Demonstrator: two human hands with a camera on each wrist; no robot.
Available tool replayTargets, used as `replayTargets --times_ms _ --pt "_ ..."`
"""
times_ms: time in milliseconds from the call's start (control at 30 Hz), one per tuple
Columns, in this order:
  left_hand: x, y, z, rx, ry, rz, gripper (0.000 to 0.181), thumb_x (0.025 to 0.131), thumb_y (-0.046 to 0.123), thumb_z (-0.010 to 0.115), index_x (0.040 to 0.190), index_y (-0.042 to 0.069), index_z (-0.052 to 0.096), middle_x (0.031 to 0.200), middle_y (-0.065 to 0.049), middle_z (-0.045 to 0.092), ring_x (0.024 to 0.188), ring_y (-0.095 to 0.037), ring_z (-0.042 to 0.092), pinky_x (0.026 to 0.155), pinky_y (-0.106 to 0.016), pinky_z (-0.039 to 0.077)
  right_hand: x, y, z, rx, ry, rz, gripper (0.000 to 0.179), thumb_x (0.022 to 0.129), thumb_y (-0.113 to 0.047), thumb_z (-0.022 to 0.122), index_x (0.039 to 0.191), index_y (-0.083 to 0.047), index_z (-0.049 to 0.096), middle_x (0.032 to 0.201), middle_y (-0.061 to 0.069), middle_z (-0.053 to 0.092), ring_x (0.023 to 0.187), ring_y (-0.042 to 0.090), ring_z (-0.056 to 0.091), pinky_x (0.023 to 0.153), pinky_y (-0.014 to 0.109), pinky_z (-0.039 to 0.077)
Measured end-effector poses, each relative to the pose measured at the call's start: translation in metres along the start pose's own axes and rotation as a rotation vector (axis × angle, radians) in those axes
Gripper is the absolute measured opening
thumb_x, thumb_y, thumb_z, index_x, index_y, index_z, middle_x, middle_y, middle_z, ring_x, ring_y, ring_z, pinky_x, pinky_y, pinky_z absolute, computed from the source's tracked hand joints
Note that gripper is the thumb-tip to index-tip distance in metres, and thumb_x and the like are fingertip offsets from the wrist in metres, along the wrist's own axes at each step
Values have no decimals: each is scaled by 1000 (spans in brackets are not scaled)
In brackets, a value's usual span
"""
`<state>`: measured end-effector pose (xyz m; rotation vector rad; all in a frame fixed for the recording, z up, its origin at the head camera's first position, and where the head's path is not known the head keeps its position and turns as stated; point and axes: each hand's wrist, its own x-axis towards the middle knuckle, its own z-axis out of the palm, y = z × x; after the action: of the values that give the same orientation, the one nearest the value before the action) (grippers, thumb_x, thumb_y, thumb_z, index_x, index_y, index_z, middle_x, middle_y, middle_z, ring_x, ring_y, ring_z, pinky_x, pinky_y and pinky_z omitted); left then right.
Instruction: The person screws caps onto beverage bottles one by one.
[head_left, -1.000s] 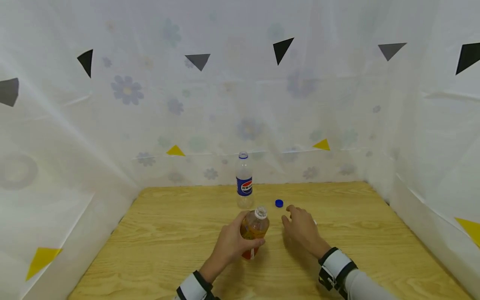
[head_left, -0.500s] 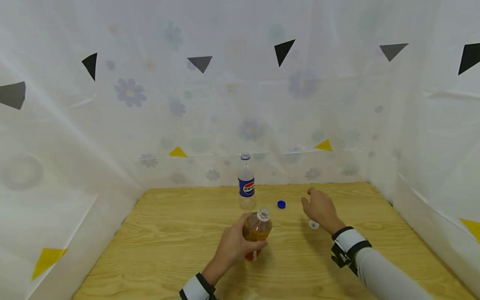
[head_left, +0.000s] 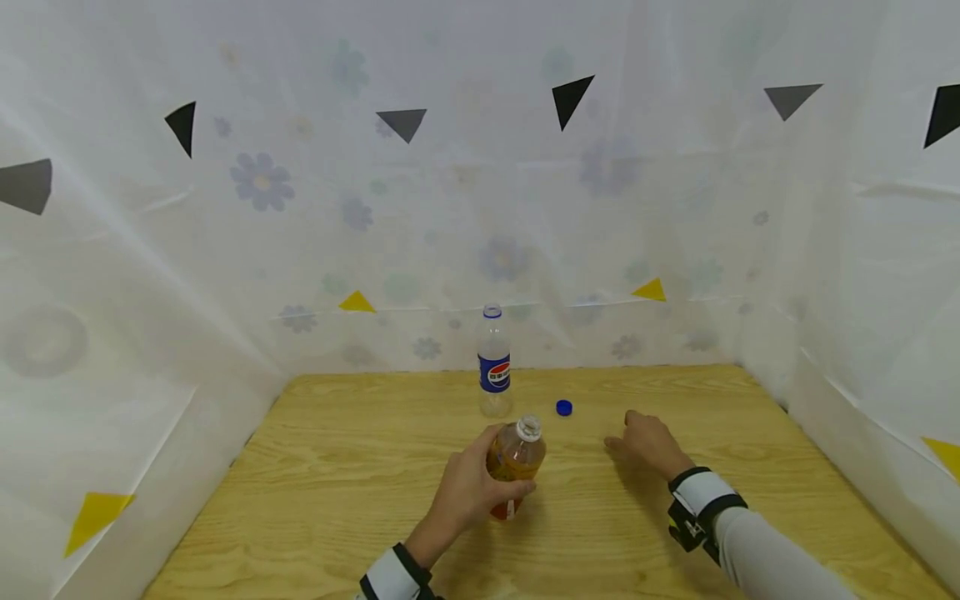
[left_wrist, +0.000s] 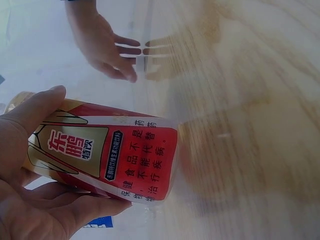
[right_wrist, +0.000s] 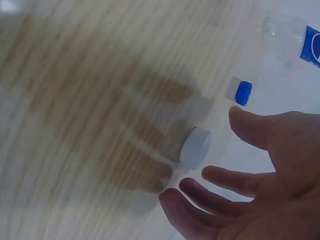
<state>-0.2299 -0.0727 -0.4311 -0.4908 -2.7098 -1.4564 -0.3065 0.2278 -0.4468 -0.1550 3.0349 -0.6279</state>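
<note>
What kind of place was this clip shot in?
Probably a makeshift recording booth: pale floral sheeting encloses the wood-grain table on three sides, and black, gray and yellow triangles dot the sheeting.

High head view, close wrist views
Head faces forward and down across the table (head_left: 337,475), sharing the amber bottle (head_left: 517,461) with the left-wrist view.

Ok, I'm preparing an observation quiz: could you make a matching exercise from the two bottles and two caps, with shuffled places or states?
1. Red-labelled bottle
2. Blue-labelled bottle
3. Blue cap
4. White cap

A. Lying on the table between the blue-labelled bottle and the right hand, head view
B. Standing uncapped, in neither hand
C. Seen in the right wrist view, not the head view
D. Gripped by the left hand

Pairs: 1-D; 2-B; 3-A; 4-C
</note>
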Motion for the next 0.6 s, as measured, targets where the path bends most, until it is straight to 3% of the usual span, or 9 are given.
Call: replayTargets --times_ms 133,367,600 --pt "0 0 0 0 0 2 79 79 41 88 146 23 51 129 -8 68 110 -28 70 83 -45 60 0 4 7 1 -5 4 43 90 -21 74 109 15 58 94 24 66 78 32 65 67 45 53" --pt "1 -1 -1 -1 -2 -11 79 79 40 88 147 22 50 129 -9 68 111 -28 69 84 -46 59 2 1 12 -17 -5 -20 39 85 -10 72 114 13 61 101 24 68 86 36 67 72 47 55" --pt "1 0 -1 2 -4 -10 80 79 40 87 148 21 50 130 -8 68 112 -28 69 85 -46 59 -1 -4 13 -37 2 -54 7 82 6 54 86 2 59 73 10 55 63 23 46 57 33 37"
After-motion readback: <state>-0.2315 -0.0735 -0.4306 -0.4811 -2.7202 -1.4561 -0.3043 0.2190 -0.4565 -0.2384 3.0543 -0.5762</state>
